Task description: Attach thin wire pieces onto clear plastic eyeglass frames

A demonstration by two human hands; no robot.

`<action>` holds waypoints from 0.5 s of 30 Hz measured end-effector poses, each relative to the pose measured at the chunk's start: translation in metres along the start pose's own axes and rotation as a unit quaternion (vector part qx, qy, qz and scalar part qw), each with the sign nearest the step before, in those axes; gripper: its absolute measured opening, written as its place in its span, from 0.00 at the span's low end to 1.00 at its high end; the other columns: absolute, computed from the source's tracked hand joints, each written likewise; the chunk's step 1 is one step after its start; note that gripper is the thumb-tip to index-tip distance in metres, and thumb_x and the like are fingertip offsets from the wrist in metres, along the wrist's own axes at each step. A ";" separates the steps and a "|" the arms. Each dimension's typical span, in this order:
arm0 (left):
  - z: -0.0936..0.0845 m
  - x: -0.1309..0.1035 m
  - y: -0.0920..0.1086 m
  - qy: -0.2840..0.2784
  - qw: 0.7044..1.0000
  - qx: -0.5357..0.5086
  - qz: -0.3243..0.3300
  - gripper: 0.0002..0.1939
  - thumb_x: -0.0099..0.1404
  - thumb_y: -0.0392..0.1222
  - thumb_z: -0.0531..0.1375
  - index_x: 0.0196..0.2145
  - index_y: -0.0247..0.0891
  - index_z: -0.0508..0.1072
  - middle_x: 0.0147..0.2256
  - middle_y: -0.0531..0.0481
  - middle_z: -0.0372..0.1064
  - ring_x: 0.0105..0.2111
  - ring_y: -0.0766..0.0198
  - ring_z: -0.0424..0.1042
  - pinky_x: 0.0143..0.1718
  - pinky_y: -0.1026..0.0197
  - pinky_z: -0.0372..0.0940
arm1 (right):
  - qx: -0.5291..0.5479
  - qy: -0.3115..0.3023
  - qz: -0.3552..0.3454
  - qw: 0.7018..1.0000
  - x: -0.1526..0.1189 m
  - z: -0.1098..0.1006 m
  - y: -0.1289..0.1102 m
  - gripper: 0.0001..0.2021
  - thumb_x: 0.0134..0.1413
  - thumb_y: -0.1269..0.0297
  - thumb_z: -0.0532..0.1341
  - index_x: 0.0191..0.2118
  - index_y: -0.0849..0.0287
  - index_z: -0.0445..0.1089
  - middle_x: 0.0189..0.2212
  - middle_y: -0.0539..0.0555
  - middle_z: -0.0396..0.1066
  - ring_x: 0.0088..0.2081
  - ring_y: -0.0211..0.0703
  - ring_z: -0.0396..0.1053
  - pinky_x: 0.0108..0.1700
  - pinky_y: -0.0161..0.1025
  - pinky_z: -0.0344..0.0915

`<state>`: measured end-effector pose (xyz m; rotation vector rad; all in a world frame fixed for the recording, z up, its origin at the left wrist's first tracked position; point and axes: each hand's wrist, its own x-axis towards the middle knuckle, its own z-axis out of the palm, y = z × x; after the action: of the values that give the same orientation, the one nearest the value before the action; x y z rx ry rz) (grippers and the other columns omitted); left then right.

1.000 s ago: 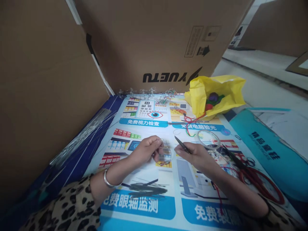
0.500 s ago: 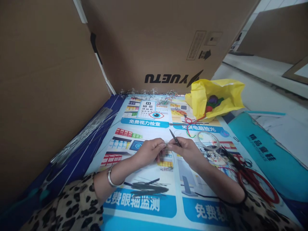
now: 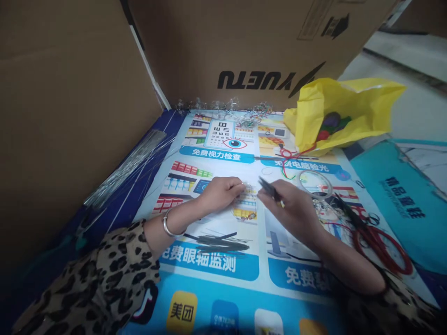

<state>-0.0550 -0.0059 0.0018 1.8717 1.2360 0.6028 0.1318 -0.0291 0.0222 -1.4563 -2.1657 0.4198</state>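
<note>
My left hand (image 3: pixel 223 193) is closed, with thumb and forefinger pinching a thin wire loop (image 3: pixel 251 215). The loop hangs to the right of the fingertips and is hard to see against the printed sheet (image 3: pixel 259 242). In my right hand (image 3: pixel 291 204) sits a small pair of pliers (image 3: pixel 270 190), dark jaws pointing up and to the left, the handles mostly hidden by the fingers. A gap separates the plier tips from my left fingertips. Below the hands lies a bunch of short black wires or strips (image 3: pixel 223 243).
A yellow bag (image 3: pixel 310 111) stands open at the back right, red cord trailing out. Red-handled scissors (image 3: pixel 380 246) and a clear ring-shaped roll (image 3: pixel 330 186) lie on the right. Silver wires (image 3: pixel 125 165) lie left. Cardboard walls (image 3: pixel 195 42) rise behind and left; wire pieces (image 3: pixel 249 120) lie along the back.
My hands have moved apart, my right hand drawing the pliers to the right, away from my left fingertips. The whole view has tilted down a little.
</note>
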 end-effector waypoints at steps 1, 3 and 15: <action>0.000 0.001 -0.002 0.010 0.999 0.034 0.018 0.17 0.63 0.43 0.49 0.20 0.37 0.64 0.20 0.56 0.64 0.22 0.69 0.64 0.27 0.67 0.57 | -0.010 -0.052 -0.035 0.998 -0.007 -0.001 -0.006 0.11 0.53 0.60 0.55 0.27 0.61 0.67 0.24 0.53 0.67 0.29 0.40 0.63 0.32 0.36 0.57; 0.000 0.002 -0.005 0.027 0.995 0.082 0.048 0.16 0.62 0.43 0.50 0.20 0.37 0.66 0.22 0.54 0.64 0.26 0.67 0.65 0.29 0.66 0.57 | -0.014 -0.168 -0.119 0.979 -0.020 0.001 -0.017 0.09 0.53 0.61 0.57 0.30 0.60 0.68 0.28 0.54 0.69 0.32 0.42 0.64 0.35 0.37 0.57; -0.009 0.007 -0.011 0.023 0.997 0.077 -0.014 0.17 0.62 0.45 0.48 0.22 0.36 0.69 0.19 0.55 0.65 0.20 0.69 0.63 0.23 0.67 0.53 | -0.083 -0.276 -0.182 0.940 -0.046 0.023 -0.032 0.05 0.51 0.63 0.59 0.31 0.59 0.66 0.33 0.53 0.68 0.36 0.45 0.62 0.37 0.41 0.55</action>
<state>-0.0646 0.0061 -0.0020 1.9743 1.3696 0.5511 0.1088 -0.0831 0.0089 -1.0549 -2.9110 0.5720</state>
